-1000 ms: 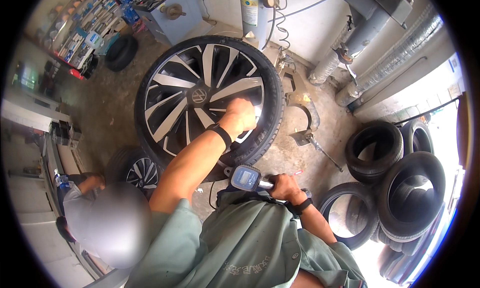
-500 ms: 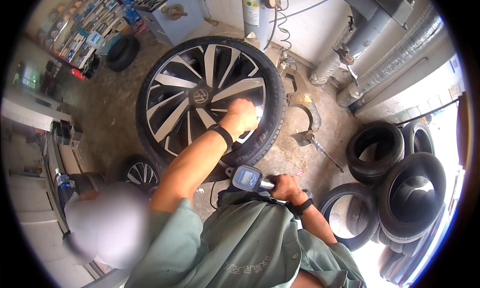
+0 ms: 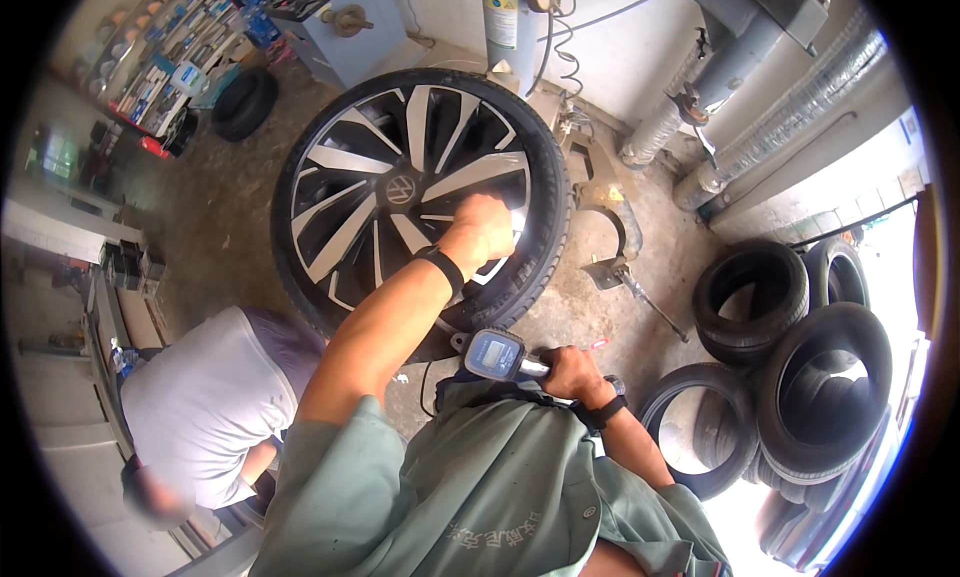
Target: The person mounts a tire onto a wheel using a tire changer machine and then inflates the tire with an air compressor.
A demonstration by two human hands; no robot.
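A large tyre mounted on a black-and-silver alloy wheel (image 3: 345, 160) lies tilted in front of me. My left hand (image 3: 484, 227) rests at the wheel's near right, by the rim, with its fingers curled in. Whatever those fingers pinch, if anything, is hidden beneath the hand. Close to my waist, my right hand (image 3: 574, 374) is wrapped round the metal handle of a tyre inflator gun (image 3: 493, 355). The gun's dark, squarish head carries a small digital display facing up and points to my left.
At the left, a person in a light grey shirt (image 3: 210, 397) bends over. Several loose tyres (image 3: 825, 392) are stacked at the right. A metal machine arm (image 3: 620, 227) stands beside the wheel, near a grey cylinder (image 3: 508, 27). Another tyre (image 3: 244, 105) lies at the far left.
The person at the left has shifted, and their body now covers the smaller wheel that showed there. My hands, the inflator gun and the large wheel have hardly moved.
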